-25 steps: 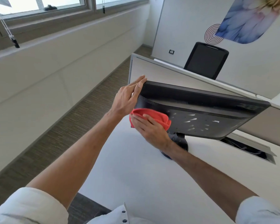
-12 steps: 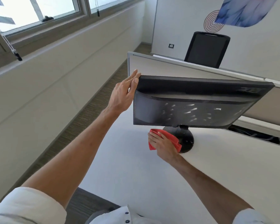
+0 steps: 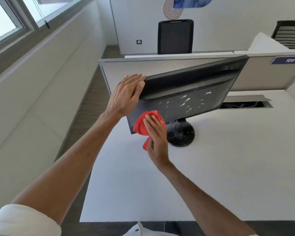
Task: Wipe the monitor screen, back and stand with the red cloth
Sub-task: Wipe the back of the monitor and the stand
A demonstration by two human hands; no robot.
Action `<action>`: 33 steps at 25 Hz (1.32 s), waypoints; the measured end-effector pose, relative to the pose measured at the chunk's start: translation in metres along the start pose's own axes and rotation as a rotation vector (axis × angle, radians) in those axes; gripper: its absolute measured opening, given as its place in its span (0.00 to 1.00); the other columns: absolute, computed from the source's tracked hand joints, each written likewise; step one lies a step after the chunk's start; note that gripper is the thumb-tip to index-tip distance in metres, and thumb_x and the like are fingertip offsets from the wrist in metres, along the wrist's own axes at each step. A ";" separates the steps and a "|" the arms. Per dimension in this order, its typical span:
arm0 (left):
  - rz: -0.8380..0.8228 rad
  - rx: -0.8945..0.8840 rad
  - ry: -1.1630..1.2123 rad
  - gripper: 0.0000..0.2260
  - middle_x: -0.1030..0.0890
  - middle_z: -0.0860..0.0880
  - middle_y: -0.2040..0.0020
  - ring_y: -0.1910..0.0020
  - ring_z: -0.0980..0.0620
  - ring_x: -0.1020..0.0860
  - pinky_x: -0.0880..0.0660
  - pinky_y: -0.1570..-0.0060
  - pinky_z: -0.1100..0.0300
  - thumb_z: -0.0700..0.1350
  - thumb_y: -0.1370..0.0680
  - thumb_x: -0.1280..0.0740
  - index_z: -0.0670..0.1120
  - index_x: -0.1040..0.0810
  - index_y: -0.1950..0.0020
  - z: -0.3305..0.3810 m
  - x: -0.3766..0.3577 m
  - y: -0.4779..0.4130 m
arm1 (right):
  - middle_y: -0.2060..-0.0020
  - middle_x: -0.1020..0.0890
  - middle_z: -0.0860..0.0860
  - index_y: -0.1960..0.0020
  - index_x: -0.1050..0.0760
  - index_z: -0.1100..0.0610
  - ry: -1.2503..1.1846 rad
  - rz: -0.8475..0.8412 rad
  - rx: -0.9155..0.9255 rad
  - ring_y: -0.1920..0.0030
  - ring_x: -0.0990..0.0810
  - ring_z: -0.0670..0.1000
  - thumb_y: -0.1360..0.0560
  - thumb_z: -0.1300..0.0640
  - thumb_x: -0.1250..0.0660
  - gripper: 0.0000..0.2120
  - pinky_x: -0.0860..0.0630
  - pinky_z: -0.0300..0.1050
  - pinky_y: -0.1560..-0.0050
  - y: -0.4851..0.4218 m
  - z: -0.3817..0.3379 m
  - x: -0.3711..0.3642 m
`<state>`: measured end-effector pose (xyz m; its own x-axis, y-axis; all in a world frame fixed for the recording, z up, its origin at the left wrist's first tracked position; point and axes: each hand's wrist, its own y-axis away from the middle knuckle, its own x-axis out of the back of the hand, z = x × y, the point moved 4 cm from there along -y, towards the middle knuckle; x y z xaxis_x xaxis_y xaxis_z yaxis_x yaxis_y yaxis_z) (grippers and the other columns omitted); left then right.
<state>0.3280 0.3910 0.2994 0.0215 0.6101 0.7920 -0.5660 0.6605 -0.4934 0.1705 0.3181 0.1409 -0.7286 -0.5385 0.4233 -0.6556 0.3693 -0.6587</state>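
A black monitor stands on a white desk with its back turned towards me; the screen side is hidden. Its round black stand rests on the desk under it. My left hand grips the monitor's upper left corner, fingers over the top edge. My right hand presses a bunched red cloth against the lower left part of the monitor's back, just left of the stand.
A grey partition runs behind the desk, with a cable slot at the desk's far side. A black chair stands beyond it. A wall with windows lies to the left across a carpeted aisle.
My right hand has moved the cloth from the back down to the stand base, then up again to the lower left of the back. The left hand stays on the corner.
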 end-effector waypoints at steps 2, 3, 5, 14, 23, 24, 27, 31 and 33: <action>-0.017 0.002 0.032 0.23 0.24 0.48 0.19 0.16 0.50 0.30 0.41 0.13 0.48 0.55 0.07 0.48 0.48 0.25 0.17 -0.002 -0.003 -0.004 | 0.17 0.36 0.52 0.18 0.33 0.62 -0.032 0.179 -0.084 0.15 0.41 0.58 0.10 0.55 0.49 0.23 0.36 0.65 0.19 -0.021 -0.028 -0.003; -0.020 0.014 0.054 0.24 0.24 0.48 0.18 0.16 0.50 0.30 0.41 0.13 0.47 0.55 0.07 0.49 0.49 0.24 0.17 -0.004 -0.005 -0.004 | 0.15 0.40 0.51 0.17 0.35 0.61 -0.055 0.271 -0.173 0.14 0.43 0.58 0.10 0.56 0.49 0.23 0.36 0.66 0.19 -0.033 -0.035 -0.008; -0.020 0.031 0.072 0.25 0.24 0.47 0.18 0.16 0.50 0.31 0.40 0.14 0.44 0.55 0.07 0.50 0.49 0.25 0.17 -0.006 -0.009 0.000 | 0.13 0.46 0.50 0.15 0.40 0.59 -0.085 0.397 -0.342 0.13 0.49 0.57 0.13 0.61 0.48 0.26 0.36 0.68 0.20 -0.052 -0.041 -0.026; -0.082 -0.010 -0.005 0.28 0.27 0.45 0.19 0.20 0.44 0.31 0.41 0.18 0.47 0.57 0.09 0.50 0.44 0.31 0.15 -0.015 -0.011 0.012 | 0.13 0.58 0.58 0.13 0.56 0.64 0.147 0.369 -0.552 0.13 0.61 0.61 0.21 0.54 0.23 0.52 0.43 0.61 0.15 -0.066 -0.042 -0.088; -0.051 -0.087 -0.048 0.27 0.29 0.45 0.18 0.19 0.45 0.33 0.44 0.15 0.46 0.55 0.09 0.49 0.44 0.33 0.14 -0.008 -0.017 0.012 | 0.13 0.56 0.58 0.13 0.61 0.60 -0.276 0.227 -1.140 0.15 0.44 0.65 0.21 0.71 0.42 0.43 0.30 0.63 0.25 -0.007 0.021 -0.108; -0.054 -0.085 -0.053 0.27 0.29 0.45 0.18 0.18 0.45 0.33 0.45 0.15 0.46 0.55 0.09 0.49 0.44 0.33 0.14 -0.009 -0.017 0.012 | 0.13 0.49 0.59 0.13 0.57 0.59 -0.363 0.286 -1.264 0.18 0.37 0.67 0.20 0.71 0.42 0.41 0.30 0.62 0.26 -0.005 0.023 -0.101; -0.052 -0.095 -0.064 0.27 0.29 0.45 0.19 0.18 0.45 0.33 0.46 0.15 0.48 0.55 0.09 0.49 0.43 0.34 0.13 -0.013 -0.015 0.011 | 0.14 0.44 0.56 0.13 0.53 0.58 -0.244 0.496 -1.115 0.17 0.37 0.62 0.21 0.73 0.45 0.40 0.36 0.59 0.19 -0.009 0.012 -0.075; -0.021 -0.079 -0.073 0.27 0.29 0.44 0.19 0.19 0.43 0.33 0.45 0.16 0.47 0.56 0.09 0.48 0.43 0.33 0.14 -0.005 -0.020 0.011 | 0.13 0.54 0.56 0.13 0.54 0.63 -0.178 0.564 -0.561 0.13 0.56 0.56 0.17 0.71 0.43 0.36 0.50 0.56 0.14 -0.069 -0.030 -0.051; -0.011 -0.063 -0.068 0.27 0.29 0.44 0.19 0.19 0.43 0.34 0.44 0.16 0.45 0.56 0.09 0.47 0.43 0.33 0.14 -0.004 -0.022 0.014 | 0.13 0.55 0.57 0.13 0.54 0.63 -0.051 0.537 -0.538 0.13 0.57 0.57 0.14 0.58 0.33 0.39 0.47 0.54 0.14 -0.092 -0.038 -0.051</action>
<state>0.3233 0.3884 0.2739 -0.0299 0.5726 0.8193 -0.5134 0.6945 -0.5041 0.2604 0.3406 0.2034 -0.9733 -0.2100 0.0924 -0.2293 0.9016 -0.3667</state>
